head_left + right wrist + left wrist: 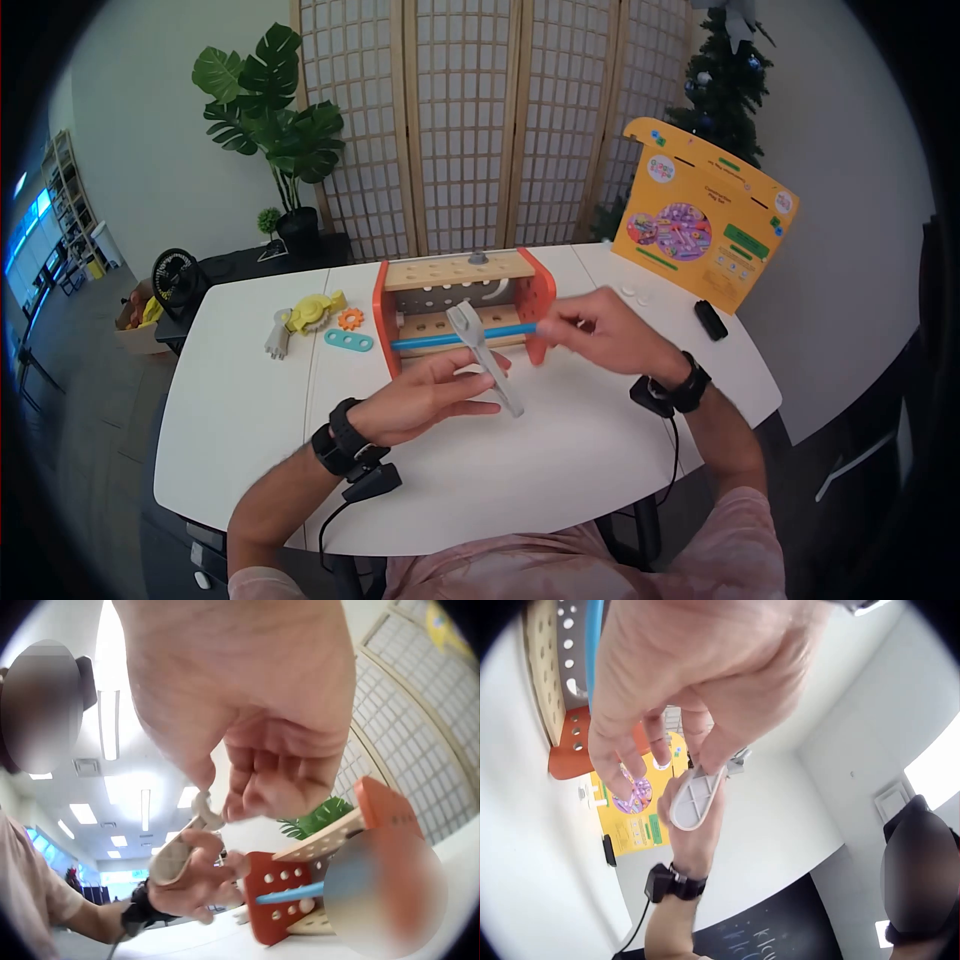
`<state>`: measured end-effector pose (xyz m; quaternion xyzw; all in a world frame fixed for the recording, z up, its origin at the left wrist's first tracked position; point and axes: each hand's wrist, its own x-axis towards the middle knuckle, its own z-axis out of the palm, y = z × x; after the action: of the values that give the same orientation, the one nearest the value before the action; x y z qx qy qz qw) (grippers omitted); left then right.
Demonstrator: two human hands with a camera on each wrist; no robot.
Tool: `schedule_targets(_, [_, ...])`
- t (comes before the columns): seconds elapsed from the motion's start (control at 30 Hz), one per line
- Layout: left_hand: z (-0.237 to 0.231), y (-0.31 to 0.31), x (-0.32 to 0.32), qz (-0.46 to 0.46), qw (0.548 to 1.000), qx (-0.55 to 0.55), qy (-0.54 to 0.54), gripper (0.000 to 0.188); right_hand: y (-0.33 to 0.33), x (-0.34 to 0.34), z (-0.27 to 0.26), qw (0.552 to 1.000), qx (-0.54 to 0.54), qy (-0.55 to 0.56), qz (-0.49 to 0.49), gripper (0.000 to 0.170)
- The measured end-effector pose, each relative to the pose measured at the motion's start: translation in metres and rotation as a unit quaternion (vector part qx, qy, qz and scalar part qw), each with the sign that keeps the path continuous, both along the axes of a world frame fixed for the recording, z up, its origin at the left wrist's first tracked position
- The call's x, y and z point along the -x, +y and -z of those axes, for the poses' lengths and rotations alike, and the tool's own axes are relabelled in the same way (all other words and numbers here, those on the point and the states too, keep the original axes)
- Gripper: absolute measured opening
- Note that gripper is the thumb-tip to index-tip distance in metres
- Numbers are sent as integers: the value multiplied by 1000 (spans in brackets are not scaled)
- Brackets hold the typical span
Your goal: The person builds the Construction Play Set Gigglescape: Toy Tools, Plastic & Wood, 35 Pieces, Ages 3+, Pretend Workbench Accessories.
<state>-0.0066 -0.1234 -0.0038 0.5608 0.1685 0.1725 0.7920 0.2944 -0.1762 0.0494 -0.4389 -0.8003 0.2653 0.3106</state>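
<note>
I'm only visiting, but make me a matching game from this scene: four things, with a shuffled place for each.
1. Gear
2. Grey wrench
3. Blue bar
4. Yellow box

A. standing at the back right of the table
B. held by the left hand
C. beside the teal strip
D. across the toy workbench

Pairs: 1-C, 2-B, 3-D, 4-A

Shirt (490,575): pink, mottled tie-dye look, short sleeves. Hands (418,400) bare. Black strap (346,440) on each wrist, boxy black camera (372,484) attached, thin black cable (323,530) trailing off each. Dark headgear (87,682) partly visible.
</note>
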Motion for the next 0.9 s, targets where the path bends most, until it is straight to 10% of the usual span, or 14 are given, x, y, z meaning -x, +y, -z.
schedule_targets(0.33, [-3, -20, -18, 24, 965, -260, -26, 39, -74, 28, 35, 971, 146, 184, -35, 36])
schedule_targets(0.57, [-30, -28, 0, -85, 949, -303, 27, 58, -58, -43, 32, 983, -25, -1, 181, 31])
schedule_targets(0.7, [-42, -18, 29, -185, 931, -312, 36, 51, -50, -131, 71, 898, -52, -160, 406, 26])
schedule_targets(0.9, [-45, 18, 77, -354, 870, -338, 61, 40, -59, -203, 123, 816, 60, -296, 493, 32])
